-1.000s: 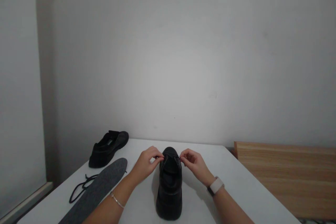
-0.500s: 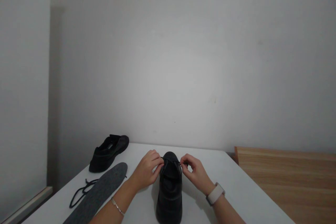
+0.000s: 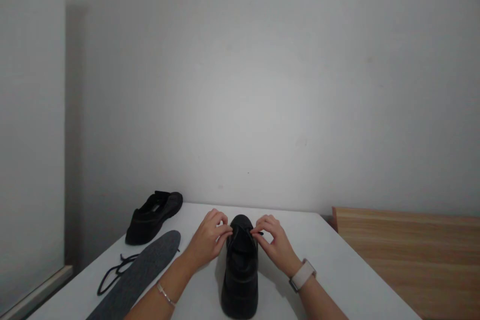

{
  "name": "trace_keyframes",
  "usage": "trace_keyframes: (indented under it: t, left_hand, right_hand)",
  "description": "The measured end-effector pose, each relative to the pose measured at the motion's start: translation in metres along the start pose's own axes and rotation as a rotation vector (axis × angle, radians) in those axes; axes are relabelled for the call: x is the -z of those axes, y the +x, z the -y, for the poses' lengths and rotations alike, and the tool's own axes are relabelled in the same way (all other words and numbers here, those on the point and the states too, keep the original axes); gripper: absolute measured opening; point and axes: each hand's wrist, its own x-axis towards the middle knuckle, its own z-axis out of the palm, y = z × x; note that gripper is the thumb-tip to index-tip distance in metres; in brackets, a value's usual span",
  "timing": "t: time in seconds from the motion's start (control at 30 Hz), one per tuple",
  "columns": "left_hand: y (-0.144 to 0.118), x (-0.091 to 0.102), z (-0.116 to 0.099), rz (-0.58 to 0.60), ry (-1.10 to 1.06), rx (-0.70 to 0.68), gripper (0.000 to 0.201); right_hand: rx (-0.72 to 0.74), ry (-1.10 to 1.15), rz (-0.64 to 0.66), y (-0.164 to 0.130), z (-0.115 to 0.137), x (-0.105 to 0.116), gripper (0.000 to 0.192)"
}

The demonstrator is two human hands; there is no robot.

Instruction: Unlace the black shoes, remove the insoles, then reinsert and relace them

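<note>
A black lace-up shoe (image 3: pixel 240 287) stands on the white table with its heel toward me and its toe toward the wall. My left hand (image 3: pixel 210 240) pinches at the left edge of its lacing opening. What lies between those fingertips is too small and hidden to make out. From the right, thumb and forefinger of my right hand (image 3: pixel 275 242) close on a black shoelace (image 3: pixel 261 233) beside the shoe's opening, a short dark bit of it sticking out past the fingers. The shoe's tongue (image 3: pixel 243 240) shows between both hands.
Back left on the table (image 3: pixel 198 290) is a second black shoe (image 3: pixel 146 225). In front of it lies a dark grey insole (image 3: pixel 150 265), partly over a loose black lace (image 3: pixel 108 280). A wall (image 3: pixel 247 110) rises behind; a wooden panel (image 3: pixel 405 260) stands right of the table.
My right hand has moved slightly left, its fingertips closer to the shoe's opening. My left hand keeps its pinch at the left edge. The whole view has shifted a little.
</note>
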Motion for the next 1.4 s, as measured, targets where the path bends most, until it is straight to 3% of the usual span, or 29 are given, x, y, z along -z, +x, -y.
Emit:
trace_keyframes:
  t: [0.23,0.4,0.6,0.93,1.07,1.2,1.3,1.4]
  left_hand:
    - [0.004,0.002,-0.001,0.147,-0.113,0.077,0.019]
    - [0.018,0.017,-0.029,0.293,-0.027,0.227,0.022]
    - [0.032,0.021,-0.05,0.445,0.133,0.255,0.026]
    - [0.044,-0.002,-0.046,0.452,0.219,0.385,0.028]
    - [0.044,0.002,-0.048,0.433,0.218,0.399,0.025]
    - [0.053,0.021,-0.047,0.253,0.061,0.345,0.017]
    - [0.062,0.03,-0.039,0.124,-0.336,0.423,0.01]
    - [0.065,0.023,-0.03,0.083,-0.769,0.594,0.013]
  right_hand:
    - [-0.035,0.031,0.051,0.0,0.003,-0.002,0.013]
    - [-0.049,-0.209,0.172,0.003,0.025,0.003,0.021]
    - [-0.06,-0.507,0.375,0.018,0.054,0.008,0.026]
    - [-0.065,-0.76,0.456,0.034,0.071,-0.011,0.025]
    - [-0.027,-0.795,0.462,0.032,0.069,-0.011,0.021]
    - [0.02,-0.664,0.361,0.031,0.059,-0.004,0.015]
    - [-0.08,-0.32,0.175,0.036,0.047,0.002,0.013]
    - [-0.251,0.079,-0.014,0.045,0.036,0.004,0.009]
